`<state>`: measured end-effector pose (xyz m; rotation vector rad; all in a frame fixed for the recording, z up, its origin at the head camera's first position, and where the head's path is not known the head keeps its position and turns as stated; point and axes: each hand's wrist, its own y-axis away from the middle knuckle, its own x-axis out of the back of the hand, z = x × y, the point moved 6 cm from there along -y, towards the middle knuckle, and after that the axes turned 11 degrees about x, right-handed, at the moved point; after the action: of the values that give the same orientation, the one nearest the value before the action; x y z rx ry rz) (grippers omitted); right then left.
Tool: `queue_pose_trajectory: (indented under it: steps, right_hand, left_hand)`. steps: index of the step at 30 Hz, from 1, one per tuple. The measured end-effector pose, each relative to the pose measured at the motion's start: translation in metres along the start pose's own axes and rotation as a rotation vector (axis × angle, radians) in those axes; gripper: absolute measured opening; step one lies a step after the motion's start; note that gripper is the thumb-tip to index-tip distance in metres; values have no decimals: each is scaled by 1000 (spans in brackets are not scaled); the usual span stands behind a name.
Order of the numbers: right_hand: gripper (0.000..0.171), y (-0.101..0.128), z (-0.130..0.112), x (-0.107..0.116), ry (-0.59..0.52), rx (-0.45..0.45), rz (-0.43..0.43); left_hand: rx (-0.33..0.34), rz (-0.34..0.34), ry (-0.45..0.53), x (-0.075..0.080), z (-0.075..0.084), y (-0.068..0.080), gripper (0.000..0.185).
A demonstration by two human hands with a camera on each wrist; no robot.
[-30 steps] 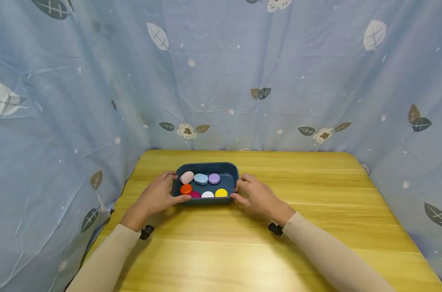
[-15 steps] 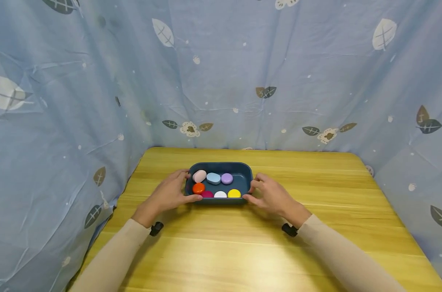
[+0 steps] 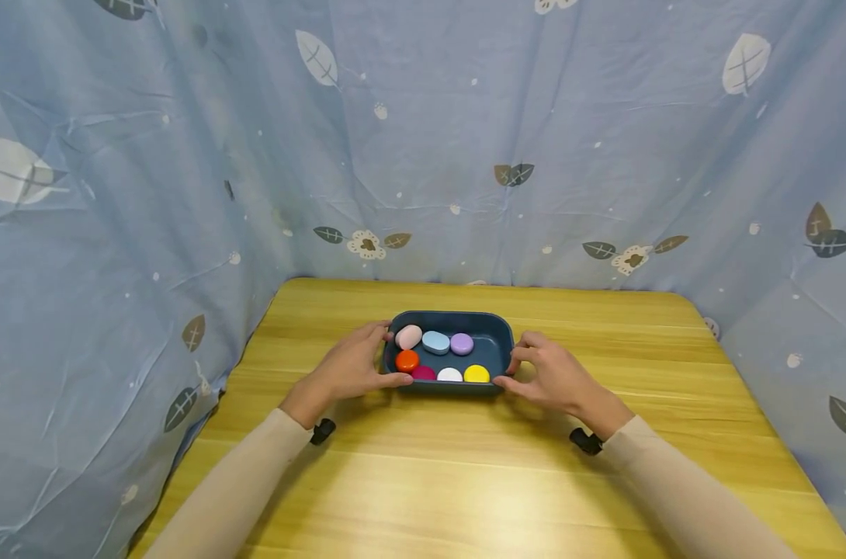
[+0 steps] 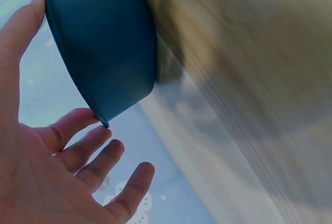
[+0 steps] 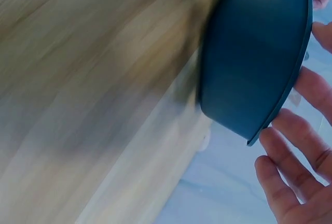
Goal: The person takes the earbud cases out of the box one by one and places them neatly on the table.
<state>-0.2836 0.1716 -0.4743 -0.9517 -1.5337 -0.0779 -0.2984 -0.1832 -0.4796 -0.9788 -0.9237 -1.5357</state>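
A dark blue rectangular tray (image 3: 493,355) with rounded corners sits between both hands over the table. My left hand (image 3: 353,365) grips its left end, thumb along the front rim and fingertips at the back left corner. At the right end, my right hand (image 3: 559,378) holds the rim with thumb and bent fingers. Inside lie smooth rounded pieces: pale pink (image 3: 409,337), light blue (image 3: 436,342) and purple (image 3: 462,344) behind; orange-red (image 3: 407,360), magenta (image 3: 424,373), white (image 3: 450,374) and yellow (image 3: 476,373) nearer me. Both wrist views show the tray's outer wall (image 4: 104,42) and fingertips at its rim.
The wood-grain table (image 3: 423,458) extends in front of the tray and to both sides. A blue curtain (image 3: 423,140) with leaf and flower prints hangs behind and beside it. Black wrist straps (image 3: 322,432) show below the beige sleeves (image 3: 244,481).
Both hands have moved the tray to the right across the table, keeping their hold at its two ends. The pieces inside keep their arrangement. The head view has shifted slightly.
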Motion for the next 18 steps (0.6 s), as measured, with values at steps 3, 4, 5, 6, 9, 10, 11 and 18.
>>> queue_pose_trajectory:
  steps: [3, 4, 5, 6, 9, 10, 11, 18]
  right_hand:
    - [29, 6, 4, 5, -6, -7, -24]
    - [29, 7, 5, 6, -6, -9, -31]
    - [29, 8, 7, 8, -6, -10, -38]
    - [29, 10, 8, 9, -5, -8, -43]
    - [28, 14, 11, 14, -2, -1, -56]
    - [28, 15, 12, 15, 0, 3, -60]
    - [28, 17, 13, 16, -1, 6, -64]
    - [30, 26, 17, 26, 26, 27, -89]
  left_hand:
    - [-17, -8, -8, -3, 8, -1, 122]
    - [-24, -8, -15, -4, 10, -1, 122]
    - [-28, -9, -16, -5, 12, -1, 122]
    - [-32, -11, -18, -6, 14, -1, 122]
    - [-40, -12, -27, -9, 20, -2, 123]
    - [-42, -11, -26, -10, 22, -1, 124]
    - [-41, -12, -25, -10, 24, -1, 124]
    - [-57, -13, -42, -16, 38, 0, 120]
